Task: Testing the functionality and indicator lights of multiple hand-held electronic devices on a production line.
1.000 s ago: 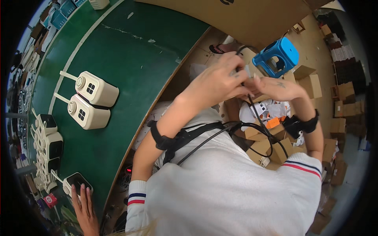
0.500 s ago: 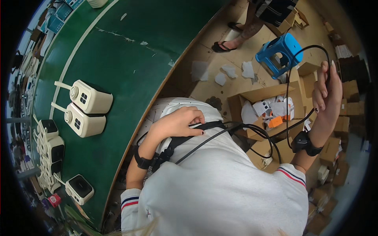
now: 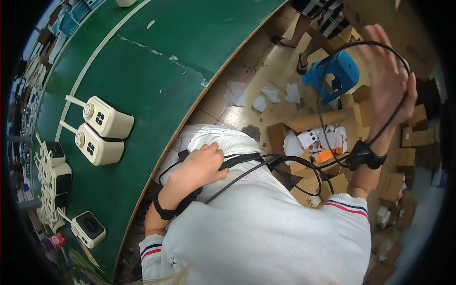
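My right hand (image 3: 390, 78) is raised out to the right, fingers curled around a loop of black cable (image 3: 332, 61) that arcs above it. The cable runs down past my black wristband to my chest. My left hand (image 3: 198, 167) lies flat against my white shirt (image 3: 266, 228), pressing on a black strap and the same cable where they cross my body. Two cream box-shaped devices (image 3: 102, 129) with stubby antennas sit on the green table (image 3: 156, 61) to my left.
More cream and black devices (image 3: 54, 175) line the table's left edge. On the floor to the right are an open cardboard box (image 3: 308, 142) with white and orange items, a blue plastic stool (image 3: 335, 73), scattered paper and cartons. Another person's legs (image 3: 313, 23) stand beyond the stool.
My hands, together in front of me a second ago, have parted: the right one swung out and up with the cable loop, the left one dropped onto my chest.
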The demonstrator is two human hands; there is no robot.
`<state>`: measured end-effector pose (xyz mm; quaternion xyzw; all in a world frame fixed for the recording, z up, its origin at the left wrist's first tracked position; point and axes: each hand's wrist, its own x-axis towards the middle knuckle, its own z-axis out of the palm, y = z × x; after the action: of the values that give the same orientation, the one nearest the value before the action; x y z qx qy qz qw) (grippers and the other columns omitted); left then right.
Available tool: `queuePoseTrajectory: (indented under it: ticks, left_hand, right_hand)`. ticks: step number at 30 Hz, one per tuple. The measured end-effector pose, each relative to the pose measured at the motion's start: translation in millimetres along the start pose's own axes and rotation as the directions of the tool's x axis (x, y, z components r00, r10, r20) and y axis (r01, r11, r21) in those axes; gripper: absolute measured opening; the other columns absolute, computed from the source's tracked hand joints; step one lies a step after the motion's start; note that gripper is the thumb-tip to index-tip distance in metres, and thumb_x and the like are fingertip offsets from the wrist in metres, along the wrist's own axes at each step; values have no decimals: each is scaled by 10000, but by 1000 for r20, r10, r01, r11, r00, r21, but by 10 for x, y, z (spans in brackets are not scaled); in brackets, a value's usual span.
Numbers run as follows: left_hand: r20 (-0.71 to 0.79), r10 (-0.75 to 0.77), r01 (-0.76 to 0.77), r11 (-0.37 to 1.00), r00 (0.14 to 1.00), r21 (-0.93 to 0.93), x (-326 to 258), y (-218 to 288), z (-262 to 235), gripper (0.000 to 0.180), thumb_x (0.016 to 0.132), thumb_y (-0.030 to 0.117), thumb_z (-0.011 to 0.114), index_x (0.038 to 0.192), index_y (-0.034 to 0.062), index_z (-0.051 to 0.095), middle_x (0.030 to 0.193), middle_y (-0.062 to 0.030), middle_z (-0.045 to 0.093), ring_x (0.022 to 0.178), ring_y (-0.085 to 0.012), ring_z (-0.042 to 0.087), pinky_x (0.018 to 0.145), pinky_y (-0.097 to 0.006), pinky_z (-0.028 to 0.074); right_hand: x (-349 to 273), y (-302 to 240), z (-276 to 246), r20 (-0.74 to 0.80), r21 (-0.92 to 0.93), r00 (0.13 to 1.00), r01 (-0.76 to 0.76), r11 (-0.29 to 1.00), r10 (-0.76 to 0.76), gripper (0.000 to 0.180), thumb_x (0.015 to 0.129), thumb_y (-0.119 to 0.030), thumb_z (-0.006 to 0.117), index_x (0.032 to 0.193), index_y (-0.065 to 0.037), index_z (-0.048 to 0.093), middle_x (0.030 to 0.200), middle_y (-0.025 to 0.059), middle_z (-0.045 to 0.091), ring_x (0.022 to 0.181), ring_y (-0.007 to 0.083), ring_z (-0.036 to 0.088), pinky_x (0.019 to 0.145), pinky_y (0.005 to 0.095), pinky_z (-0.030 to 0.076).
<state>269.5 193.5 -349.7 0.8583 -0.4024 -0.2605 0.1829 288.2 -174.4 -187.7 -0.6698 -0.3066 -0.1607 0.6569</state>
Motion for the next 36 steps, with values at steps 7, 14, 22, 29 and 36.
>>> queuePoseTrajectory:
  ticks: [7, 14, 22, 29, 36]
  left_hand:
    - [34, -161, 163, 982, 986, -93, -242, -20, 116, 320, 811, 211, 664, 1000, -43, 618, 930, -192, 646, 889, -342, 634, 802, -401, 520]
    - [-201, -74, 22, 968, 977, -251, -314, -25, 71, 418, 857, 193, 631, 1205, -19, 542, 1139, -171, 573, 1090, -298, 570, 896, -362, 492]
    - [-481, -158, -459, 159, 862, -874, 514, -197, 7, 192, 1021, 198, 400, 1012, 19, 469, 1021, -176, 593, 960, -272, 638, 819, -389, 567]
    - [-433, -87, -433, 20, 897, -901, 718, -14, -317, 243, 1032, 312, 381, 1062, 74, 419, 1093, -214, 597, 924, -318, 678, 759, -388, 591]
    - [-250, 40, -238, -193, 967, -952, 1170, 248, 8, 485, 984, 196, 492, 1414, 67, 310, 1342, -227, 477, 1213, -356, 533, 995, -421, 475]
  right_hand:
    - [154, 649, 1016, 475, 539, 800, -594, 598, 367, 461, 997, -519, 298, 857, -148, 534, 1430, 349, 320, 1291, 508, 388, 988, 637, 391]
    - [231, 1065, 1452, 691, 414, 603, -782, 466, 398, 519, 934, -635, 363, 989, -142, 516, 1362, 287, 460, 1206, 391, 522, 1008, 570, 405]
    - [899, 1084, 1047, 761, -20, 534, -548, 836, 368, 273, 978, -318, 478, 913, -55, 508, 1278, 358, 498, 1198, 398, 539, 955, 440, 490]
    - [1269, -140, 433, 412, -797, 355, -307, 521, 839, 339, 951, -293, 512, 1107, 0, 573, 1140, 151, 614, 1088, 239, 599, 911, 352, 500]
    - [1079, -232, 774, 507, -835, 295, -66, 547, 810, 289, 937, -263, 539, 1050, -4, 598, 1083, 147, 633, 1022, 239, 622, 852, 353, 514]
